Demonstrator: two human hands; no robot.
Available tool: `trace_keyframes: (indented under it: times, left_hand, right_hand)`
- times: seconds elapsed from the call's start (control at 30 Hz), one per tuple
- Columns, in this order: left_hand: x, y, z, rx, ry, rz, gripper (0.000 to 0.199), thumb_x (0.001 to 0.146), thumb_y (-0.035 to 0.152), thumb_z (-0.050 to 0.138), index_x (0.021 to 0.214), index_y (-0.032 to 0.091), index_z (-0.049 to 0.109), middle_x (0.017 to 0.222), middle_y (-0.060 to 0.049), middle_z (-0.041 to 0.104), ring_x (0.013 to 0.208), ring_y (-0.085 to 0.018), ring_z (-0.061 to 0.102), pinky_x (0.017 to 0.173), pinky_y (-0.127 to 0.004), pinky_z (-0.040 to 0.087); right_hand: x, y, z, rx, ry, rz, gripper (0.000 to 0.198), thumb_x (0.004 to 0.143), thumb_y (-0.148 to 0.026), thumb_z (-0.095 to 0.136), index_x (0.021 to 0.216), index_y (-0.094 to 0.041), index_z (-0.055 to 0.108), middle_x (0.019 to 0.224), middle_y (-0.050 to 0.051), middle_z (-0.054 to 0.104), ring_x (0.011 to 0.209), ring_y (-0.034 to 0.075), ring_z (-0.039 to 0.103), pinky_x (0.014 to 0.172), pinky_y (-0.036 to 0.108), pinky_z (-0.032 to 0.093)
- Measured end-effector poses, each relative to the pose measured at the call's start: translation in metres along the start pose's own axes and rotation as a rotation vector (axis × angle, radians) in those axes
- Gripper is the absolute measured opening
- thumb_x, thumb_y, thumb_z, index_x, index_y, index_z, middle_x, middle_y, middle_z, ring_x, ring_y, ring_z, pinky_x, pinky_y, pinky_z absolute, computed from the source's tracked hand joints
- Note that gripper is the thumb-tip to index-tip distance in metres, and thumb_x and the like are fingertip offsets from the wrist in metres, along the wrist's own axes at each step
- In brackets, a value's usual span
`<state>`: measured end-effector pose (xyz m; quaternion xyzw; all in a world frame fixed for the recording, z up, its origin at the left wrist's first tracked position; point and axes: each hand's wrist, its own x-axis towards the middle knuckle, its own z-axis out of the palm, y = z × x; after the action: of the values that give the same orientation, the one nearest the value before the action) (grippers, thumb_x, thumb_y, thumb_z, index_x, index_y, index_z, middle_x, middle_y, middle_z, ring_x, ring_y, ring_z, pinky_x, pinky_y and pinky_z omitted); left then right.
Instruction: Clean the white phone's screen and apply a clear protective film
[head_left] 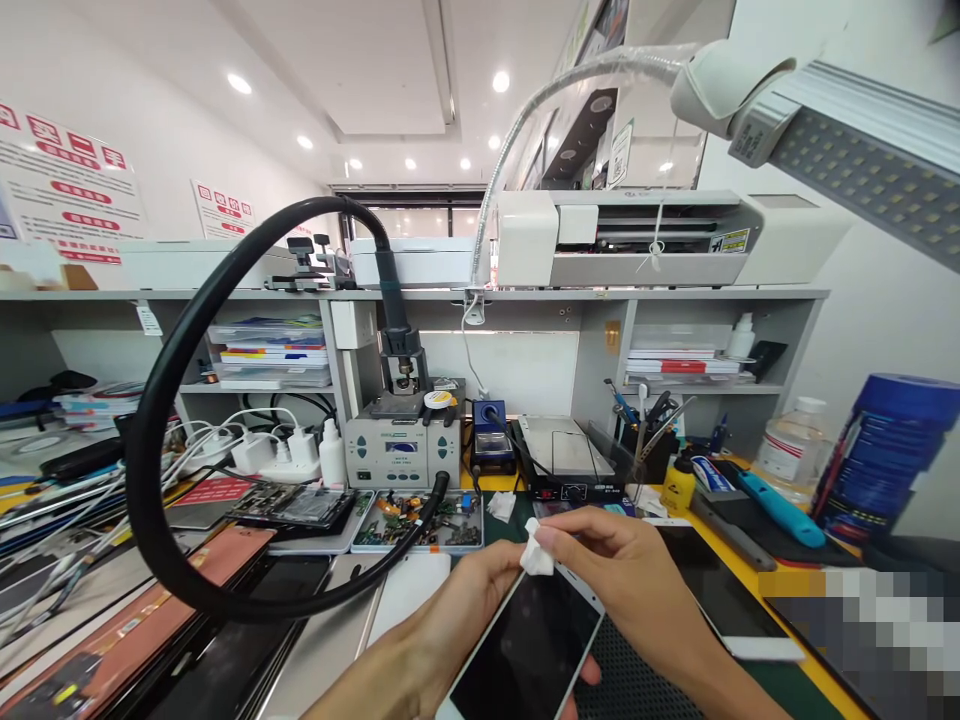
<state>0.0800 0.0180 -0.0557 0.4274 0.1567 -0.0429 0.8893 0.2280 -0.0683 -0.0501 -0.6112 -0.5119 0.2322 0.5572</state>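
A white-framed smartphone point(531, 640) with a dark screen lies tilted in my left hand point(465, 598). The thumb side runs along the phone's upper left edge, and fingertips curl round its right edge. My right hand point(626, 565) pinches a crumpled white tissue point(538, 556) between thumb and fingers. That tissue touches the top end of the phone, close to my left thumb. Below both hands is a black textured mat point(626, 672). To the right of my right hand rests another white phone point(720, 580) with a dark screen.
A thick black hose point(142, 430) loops from the hot air station point(403, 452) across the left side. Before the station sits a tray of small parts point(459, 535). Behind my hands stands a flat heating plate point(566, 452). A lamp point(847, 140) hangs at upper right.
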Motion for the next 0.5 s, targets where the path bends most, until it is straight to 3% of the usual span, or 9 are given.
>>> trace_keyframes:
  times: [0.13, 0.33, 0.5]
  left_hand:
    - [0.001, -0.001, -0.006, -0.011, -0.070, -0.018, 0.064, 0.088, 0.053, 0.029, 0.097, 0.004, 0.069, 0.088, -0.018, 0.067, 0.058, -0.023, 0.063, 0.060, -0.032, 0.048]
    - [-0.002, 0.004, -0.012, -0.034, -0.178, -0.059, 0.097, 0.084, 0.082, 0.011, 0.107, 0.007, 0.068, 0.085, -0.016, 0.068, 0.060, -0.024, 0.064, 0.065, -0.035, 0.050]
    - [0.002, 0.004, -0.018, -0.036, -0.163, -0.071, 0.098, 0.084, 0.082, 0.006, 0.106, 0.009, 0.067, 0.084, -0.017, 0.069, 0.056, -0.026, 0.062, 0.065, -0.045, 0.052]
  right_hand:
    - [0.000, -0.003, -0.006, -0.074, -0.060, -0.052, 0.021, 0.086, -0.045, 0.069, 0.086, -0.025, 0.076, 0.080, -0.001, 0.073, 0.073, 0.016, 0.062, 0.065, 0.026, 0.047]
    - [-0.002, -0.005, -0.020, -0.227, -0.160, -0.243, 0.011, 0.091, -0.034, 0.066, 0.088, -0.028, 0.075, 0.095, -0.001, 0.071, 0.089, 0.017, 0.065, 0.079, 0.028, 0.049]
    - [-0.005, 0.002, -0.016, -0.410, -0.141, -0.553, 0.012, 0.091, -0.020, 0.063, 0.095, -0.028, 0.070, 0.095, -0.001, 0.072, 0.098, 0.018, 0.061, 0.082, 0.030, 0.050]
